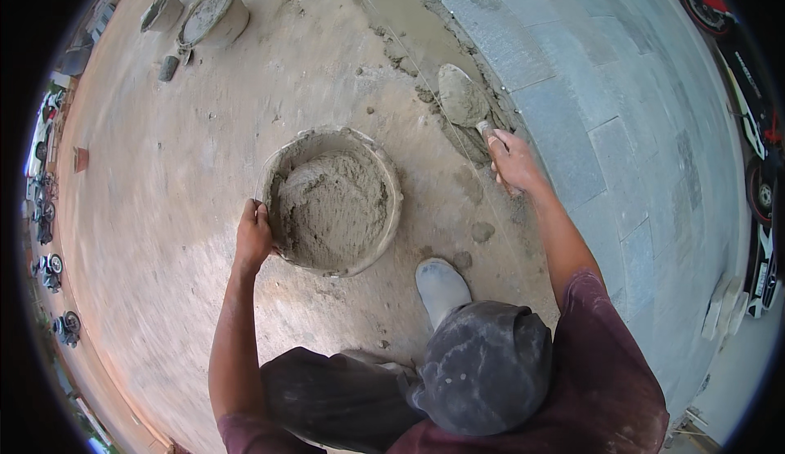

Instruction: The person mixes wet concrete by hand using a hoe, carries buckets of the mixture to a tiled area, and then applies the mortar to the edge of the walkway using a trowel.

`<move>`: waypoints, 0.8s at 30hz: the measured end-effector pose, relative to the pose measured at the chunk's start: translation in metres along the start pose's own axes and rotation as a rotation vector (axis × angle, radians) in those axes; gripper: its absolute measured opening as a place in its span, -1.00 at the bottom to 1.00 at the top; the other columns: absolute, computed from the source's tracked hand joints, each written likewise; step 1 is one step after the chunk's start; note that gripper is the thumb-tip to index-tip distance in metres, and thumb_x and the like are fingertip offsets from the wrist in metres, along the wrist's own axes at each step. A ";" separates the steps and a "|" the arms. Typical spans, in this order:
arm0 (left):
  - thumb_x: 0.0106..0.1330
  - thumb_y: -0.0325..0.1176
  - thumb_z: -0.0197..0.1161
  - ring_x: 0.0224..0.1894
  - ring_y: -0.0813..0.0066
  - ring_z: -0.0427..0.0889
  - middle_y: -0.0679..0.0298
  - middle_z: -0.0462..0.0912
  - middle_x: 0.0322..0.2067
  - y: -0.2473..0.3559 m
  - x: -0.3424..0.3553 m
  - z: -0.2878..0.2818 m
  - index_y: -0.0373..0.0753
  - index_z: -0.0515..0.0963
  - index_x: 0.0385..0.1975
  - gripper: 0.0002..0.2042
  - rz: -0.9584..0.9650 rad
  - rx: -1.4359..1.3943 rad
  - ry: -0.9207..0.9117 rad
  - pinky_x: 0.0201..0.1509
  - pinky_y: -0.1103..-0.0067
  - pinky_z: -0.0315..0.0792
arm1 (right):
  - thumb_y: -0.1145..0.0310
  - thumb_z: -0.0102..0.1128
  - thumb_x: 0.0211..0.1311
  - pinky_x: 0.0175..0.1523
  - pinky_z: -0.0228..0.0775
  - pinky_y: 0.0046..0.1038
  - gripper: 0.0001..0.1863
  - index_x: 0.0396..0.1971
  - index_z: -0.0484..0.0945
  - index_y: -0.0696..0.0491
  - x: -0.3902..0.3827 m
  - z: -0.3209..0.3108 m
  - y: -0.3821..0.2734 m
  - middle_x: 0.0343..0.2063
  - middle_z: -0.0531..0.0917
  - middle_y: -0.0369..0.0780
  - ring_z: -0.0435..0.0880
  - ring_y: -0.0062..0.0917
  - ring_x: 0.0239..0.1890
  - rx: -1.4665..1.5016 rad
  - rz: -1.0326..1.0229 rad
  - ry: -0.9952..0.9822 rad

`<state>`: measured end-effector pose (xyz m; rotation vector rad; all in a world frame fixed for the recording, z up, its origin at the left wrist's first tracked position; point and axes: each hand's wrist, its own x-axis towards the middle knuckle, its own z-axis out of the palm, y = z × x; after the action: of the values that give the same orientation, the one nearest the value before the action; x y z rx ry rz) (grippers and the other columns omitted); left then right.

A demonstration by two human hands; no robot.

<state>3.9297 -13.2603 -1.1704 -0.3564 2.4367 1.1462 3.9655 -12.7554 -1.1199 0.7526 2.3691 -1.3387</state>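
My left hand [256,227] is closed on the left rim of a round bucket [390,209] holding wet grey mortar [327,209]. My right hand [511,159] is closed around the handle of a trowel [462,94], whose blade carries a heap of mortar. The blade is over a strip of wet mortar [409,20] beside a thin taut line, along the edge of grey stone paving [572,127].
Two mortar-coated buckets [231,24] [168,12] and a small cylindrical object [169,68] are at the upper left. My boot [441,282] is below the bucket's right side. Motorbikes line both edges of the view [51,271] [710,4]. A brick-coloured block [80,159] lies left.
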 end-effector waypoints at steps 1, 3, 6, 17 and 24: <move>0.62 -0.22 -0.05 -0.37 0.26 0.61 0.05 0.59 -0.36 0.005 0.000 0.004 -0.27 0.41 -0.12 -0.77 -0.017 -0.001 -0.015 -0.32 0.34 0.53 | 0.08 -0.02 0.54 -0.52 0.38 -0.41 -0.58 0.03 0.56 0.14 -0.002 -0.006 0.007 -0.62 0.49 -0.28 0.50 -0.61 -0.70 -0.026 0.012 0.000; 0.63 -0.22 -0.07 -0.39 0.26 0.61 0.06 0.58 -0.37 0.004 -0.007 -0.003 -0.27 0.40 -0.12 -0.77 -0.024 0.014 -0.013 -0.37 0.35 0.54 | 0.10 -0.04 0.55 -0.54 0.37 -0.41 -0.59 0.01 0.56 0.14 -0.030 -0.018 0.022 -0.63 0.48 -0.28 0.49 -0.59 -0.71 -0.107 0.070 -0.033; 0.63 -0.22 -0.09 -0.41 0.25 0.63 0.06 0.58 -0.37 -0.015 -0.015 -0.022 -0.27 0.39 -0.11 -0.76 0.007 0.043 0.039 -0.43 0.36 0.56 | 0.06 -0.05 0.57 -0.57 0.34 -0.49 -0.54 0.15 0.53 0.12 -0.075 -0.039 0.037 -0.61 0.48 -0.32 0.48 -0.64 -0.69 -0.194 0.076 -0.147; 0.64 -0.21 -0.12 -0.58 0.33 0.60 0.13 0.55 -0.45 0.011 0.004 0.007 -0.23 0.37 -0.15 -0.77 -0.069 -0.126 -0.070 -0.64 0.44 0.54 | 0.04 0.17 0.44 -0.42 0.48 -0.37 -0.41 0.23 0.48 0.21 0.040 0.000 0.044 -0.53 0.63 -0.16 0.65 -0.49 -0.62 -0.250 -0.162 0.109; 0.65 -0.20 -0.13 -0.58 0.29 0.61 0.10 0.56 -0.46 -0.005 -0.004 -0.007 -0.23 0.37 -0.11 -0.77 0.016 -0.038 0.000 -0.61 0.41 0.54 | 0.07 0.12 0.45 -0.43 0.49 -0.34 -0.44 0.23 0.48 0.19 0.042 0.020 0.006 -0.53 0.65 -0.14 0.62 -0.45 -0.70 -0.152 -0.003 0.106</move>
<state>3.9332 -13.2688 -1.1674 -0.3496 2.4248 1.2000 3.9349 -12.7579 -1.1561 0.7928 2.5212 -1.1305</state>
